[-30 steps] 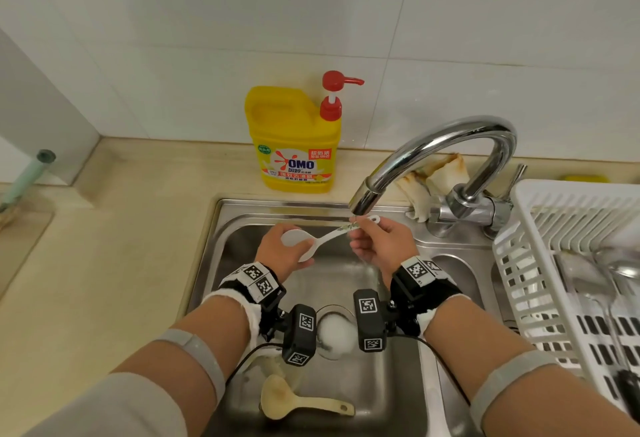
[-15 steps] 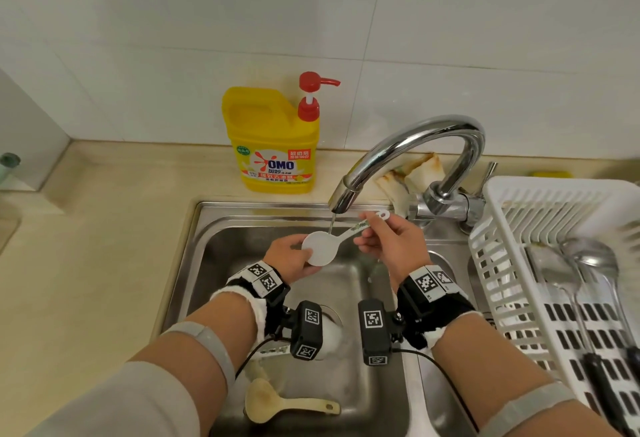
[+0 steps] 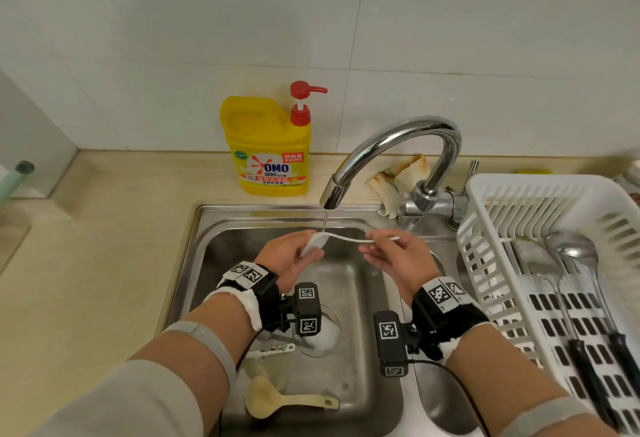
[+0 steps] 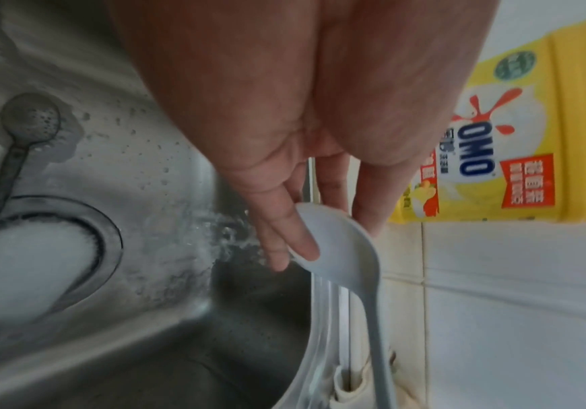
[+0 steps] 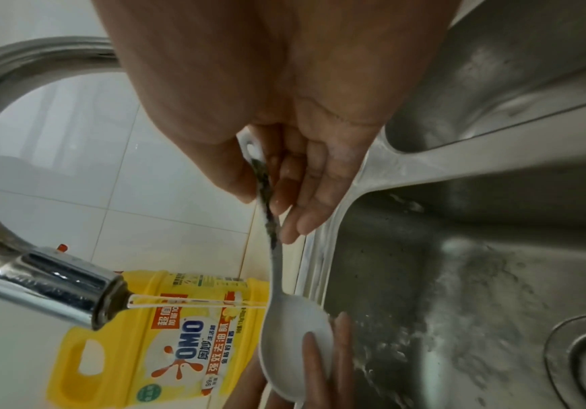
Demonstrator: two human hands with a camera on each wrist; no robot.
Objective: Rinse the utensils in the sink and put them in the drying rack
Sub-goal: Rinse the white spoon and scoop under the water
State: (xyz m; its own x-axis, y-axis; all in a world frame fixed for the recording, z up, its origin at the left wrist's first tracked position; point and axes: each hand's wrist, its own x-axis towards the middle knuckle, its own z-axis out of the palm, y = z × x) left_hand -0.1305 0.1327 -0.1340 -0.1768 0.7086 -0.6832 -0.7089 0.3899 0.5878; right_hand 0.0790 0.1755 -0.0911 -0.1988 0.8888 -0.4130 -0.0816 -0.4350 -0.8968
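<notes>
Head view: your left hand [image 3: 292, 256] is cradling the white spoon's [image 3: 341, 238] bowl, your right hand [image 3: 398, 260] pinching its handle mid-frame; it's looking light, stiff, wet-slick.

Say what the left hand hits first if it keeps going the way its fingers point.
Probably the sink back wall below the rim: the left hand, fingers on the white spoon bowl, points away and slightly right. Depth unclear.

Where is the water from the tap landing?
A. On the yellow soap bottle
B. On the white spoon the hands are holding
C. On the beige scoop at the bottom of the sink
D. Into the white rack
B: the thin stream from the tap falls straight onto the white spoon, held at its bowl by the left hand and at its handle by the right hand.
</notes>
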